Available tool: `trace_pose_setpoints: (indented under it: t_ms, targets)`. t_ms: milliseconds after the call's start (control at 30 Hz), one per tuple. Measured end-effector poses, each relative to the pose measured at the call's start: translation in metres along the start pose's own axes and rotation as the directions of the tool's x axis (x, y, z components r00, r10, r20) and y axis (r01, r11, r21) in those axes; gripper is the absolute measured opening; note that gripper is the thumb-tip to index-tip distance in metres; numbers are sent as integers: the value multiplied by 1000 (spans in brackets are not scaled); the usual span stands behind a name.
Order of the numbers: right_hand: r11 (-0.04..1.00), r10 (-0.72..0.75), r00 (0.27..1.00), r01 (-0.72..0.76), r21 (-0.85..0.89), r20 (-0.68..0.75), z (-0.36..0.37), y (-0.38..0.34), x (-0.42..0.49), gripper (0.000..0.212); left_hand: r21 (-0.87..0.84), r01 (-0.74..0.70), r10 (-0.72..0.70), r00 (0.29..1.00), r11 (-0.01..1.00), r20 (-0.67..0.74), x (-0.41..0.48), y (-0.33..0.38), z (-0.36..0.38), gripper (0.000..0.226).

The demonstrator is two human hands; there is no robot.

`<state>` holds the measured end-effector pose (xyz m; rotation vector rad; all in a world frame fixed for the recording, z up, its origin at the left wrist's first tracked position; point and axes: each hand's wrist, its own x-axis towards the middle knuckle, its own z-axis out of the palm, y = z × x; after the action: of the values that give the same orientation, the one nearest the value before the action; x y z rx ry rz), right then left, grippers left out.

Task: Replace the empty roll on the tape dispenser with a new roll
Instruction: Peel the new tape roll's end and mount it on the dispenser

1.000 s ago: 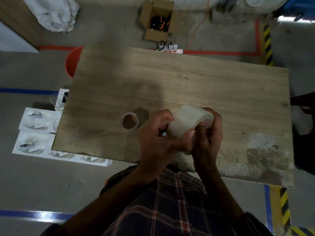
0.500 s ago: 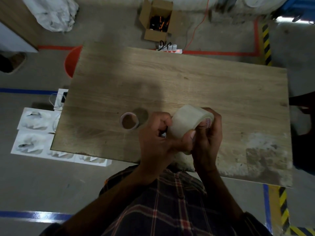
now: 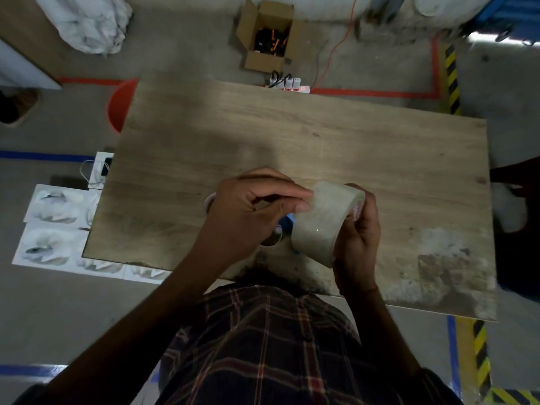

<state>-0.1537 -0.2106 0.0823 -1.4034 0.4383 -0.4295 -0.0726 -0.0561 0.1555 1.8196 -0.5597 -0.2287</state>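
The new tape roll (image 3: pixel 323 222), wide and clear, is held above the near part of the wooden table (image 3: pixel 350 141). My right hand (image 3: pixel 361 238) grips it from the right side. My left hand (image 3: pixel 245 213) reaches in from the left, with thumb and forefinger pinched against the roll's left face. A small blue part of the dispenser (image 3: pixel 287 223) shows between my hands, under the roll; the remainder is hidden. The empty roll core (image 3: pixel 207 200) lies on the table, and only a sliver of its rim shows behind my left hand.
An open cardboard box (image 3: pixel 267 39) and a power strip (image 3: pixel 287 84) lie on the floor beyond the table's far edge. An orange bucket (image 3: pixel 118 105) stands at the far left corner. White packets (image 3: pixel 52 229) lie on the floor to the left.
My left hand has shifted up and left off the roll's near side, so only its fingertips touch the roll. It now covers most of the empty core. The roll has tilted slightly.
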Motion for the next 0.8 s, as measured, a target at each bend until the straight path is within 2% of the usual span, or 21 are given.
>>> trace_pose_setpoints:
  t_ms: [133, 267, 600, 667, 800]
  targets:
    - [999, -38, 999, 38, -16, -21, 3, -7, 0, 22, 9, -39, 39, 997, 999, -63, -1, 0, 5, 10]
    - [997, -66, 998, 65, -47, -22, 3, -7, -2, 21, 111, -60, 73, 991, 992, -113, -6, 0, 11, 10]
    - [990, -86, 996, 82, -111, -32, 8, -8, -4, 25, 387, -61, 94, 993, 920, -66, -16, 6, 22, 9]
    - [987, -104, 994, 100, -123, -27, 9, -9, -3, 30, 396, -42, 76, 995, 917, -71, -19, 8, 24, 10]
    - [985, -107, 994, 102, -141, -29, 7, -7, -1, 28, 354, -8, 47, 994, 935, -103, -22, 8, 25, 12]
